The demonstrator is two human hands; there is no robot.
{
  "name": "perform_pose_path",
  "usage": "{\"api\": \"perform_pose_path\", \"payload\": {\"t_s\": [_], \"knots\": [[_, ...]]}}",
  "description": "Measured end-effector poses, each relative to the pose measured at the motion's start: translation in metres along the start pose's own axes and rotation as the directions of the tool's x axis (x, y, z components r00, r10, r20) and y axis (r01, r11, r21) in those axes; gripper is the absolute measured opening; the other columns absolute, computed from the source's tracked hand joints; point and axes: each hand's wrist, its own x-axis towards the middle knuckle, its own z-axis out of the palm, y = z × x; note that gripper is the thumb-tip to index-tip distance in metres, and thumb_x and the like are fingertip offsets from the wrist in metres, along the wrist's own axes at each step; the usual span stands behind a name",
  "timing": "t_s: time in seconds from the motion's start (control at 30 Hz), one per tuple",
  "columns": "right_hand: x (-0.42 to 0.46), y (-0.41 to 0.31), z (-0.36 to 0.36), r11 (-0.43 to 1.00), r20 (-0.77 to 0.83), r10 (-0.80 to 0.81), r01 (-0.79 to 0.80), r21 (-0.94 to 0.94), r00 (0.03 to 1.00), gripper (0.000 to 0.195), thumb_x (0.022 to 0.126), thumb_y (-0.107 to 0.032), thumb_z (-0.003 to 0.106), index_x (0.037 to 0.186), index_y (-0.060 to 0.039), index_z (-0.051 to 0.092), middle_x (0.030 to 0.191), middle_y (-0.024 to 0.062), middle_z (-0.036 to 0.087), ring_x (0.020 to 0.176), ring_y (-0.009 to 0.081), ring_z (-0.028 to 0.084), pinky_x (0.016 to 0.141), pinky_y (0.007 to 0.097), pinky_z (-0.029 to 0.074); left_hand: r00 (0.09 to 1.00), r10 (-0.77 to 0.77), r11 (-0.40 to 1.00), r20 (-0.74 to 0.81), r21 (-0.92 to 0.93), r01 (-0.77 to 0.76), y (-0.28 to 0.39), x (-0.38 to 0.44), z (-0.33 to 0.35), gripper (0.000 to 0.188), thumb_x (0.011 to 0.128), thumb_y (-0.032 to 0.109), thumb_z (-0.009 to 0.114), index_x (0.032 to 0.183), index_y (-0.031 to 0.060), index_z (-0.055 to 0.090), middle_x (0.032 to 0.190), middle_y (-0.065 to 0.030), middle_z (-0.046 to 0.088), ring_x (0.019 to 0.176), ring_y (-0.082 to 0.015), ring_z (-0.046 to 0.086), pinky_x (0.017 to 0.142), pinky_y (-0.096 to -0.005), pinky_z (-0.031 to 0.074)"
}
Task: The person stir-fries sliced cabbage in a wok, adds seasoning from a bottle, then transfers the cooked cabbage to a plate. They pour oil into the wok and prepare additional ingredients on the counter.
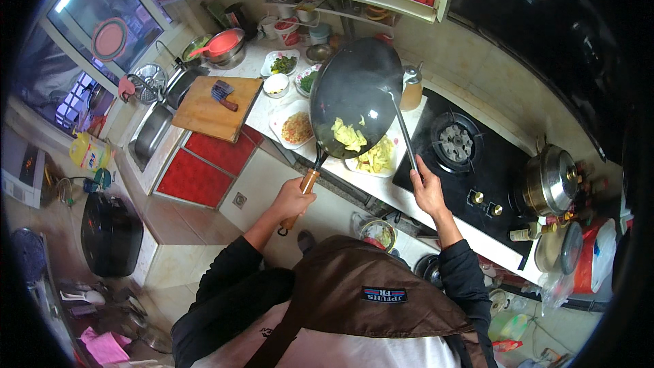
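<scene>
My left hand (295,198) grips the wooden handle of a black wok (352,82), which is tilted over the counter. Pale yellow-green cooked vegetable pieces (348,135) lie at the wok's lower edge. My right hand (427,189) holds the metal shaft of a spatula (406,130), whose head rests inside the wok. Directly below and right of the wok, a white plate (387,171) holds more of the same pieces. A white dish (279,116) of chopped orange-yellow food (297,128) sits left of the wok. Part of the plate is hidden under the wok.
A black gas hob (434,184) with a bare burner (456,143) lies right; a lidded steel pot (552,179) stands on its far side. Left are a wooden cutting board (204,107) with a cleaver (223,93) and a sink (152,133). An oil dispenser (412,93) stands behind the wok.
</scene>
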Motion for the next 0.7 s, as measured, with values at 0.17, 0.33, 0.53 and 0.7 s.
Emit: {"api": "perform_pose_path", "payload": {"t_s": [0.17,0.33,0.53,0.7], "knots": [[-0.046,0.048,0.013,0.995,0.101,-0.090,0.093,-0.025,0.991,0.050,0.099,-0.020,0.053,0.143,0.0016,0.042,0.092,0.0107,0.063,0.072,0.0129,0.055,0.066,0.0278,0.048,1.000,0.014,1.000,-0.027,0.024,-0.013,-0.004,0.007,0.000,0.017,0.082,0.011,0.066,0.080,0.0037,0.050,0.061,-0.0037,0.053,0.044,-0.0134,0.054,0.043,-0.0313,0.044],[-0.057,0.014,-0.002,0.992,0.150,-0.093,0.104,-0.067,0.984,0.048,0.098,-0.019,0.053,0.140,0.0023,0.045,0.098,0.0195,0.067,0.074,0.0190,0.060,0.070,0.0318,0.050,0.998,0.053,0.986,-0.023,0.160,-0.049,-0.018,0.016,-0.006,0.016,0.085,0.006,0.064,0.083,0.0048,0.049,0.062,-0.0006,0.050,0.045,-0.0103,0.051,0.042,-0.0291,0.041],[-0.021,0.005,0.005,0.986,0.113,-0.165,0.166,-0.006,0.980,0.048,0.097,-0.019,0.054,0.139,0.0020,0.046,0.113,0.0280,0.064,0.096,0.0312,0.067,0.084,0.0356,0.050,0.999,0.031,0.987,0.032,0.155,-0.035,0.002,0.014,-0.011,0.016,0.084,0.008,0.064,0.082,0.0046,0.049,0.063,-0.0008,0.051,0.047,-0.0109,0.052,0.044,-0.0287,0.042],[-0.027,0.026,-0.007,0.934,0.186,-0.311,0.336,-0.123,0.932,0.049,0.096,-0.019,0.055,0.139,0.0022,0.046,0.117,0.0295,0.062,0.106,0.0410,0.063,0.092,0.0398,0.048,0.998,0.045,0.992,0.040,0.115,-0.050,0.003,0.020,-0.017,0.017,0.080,0.010,0.065,0.081,0.0024,0.050,0.061,-0.0042,0.053,0.046,-0.0141,0.055,0.045,-0.0315,0.045]]}}
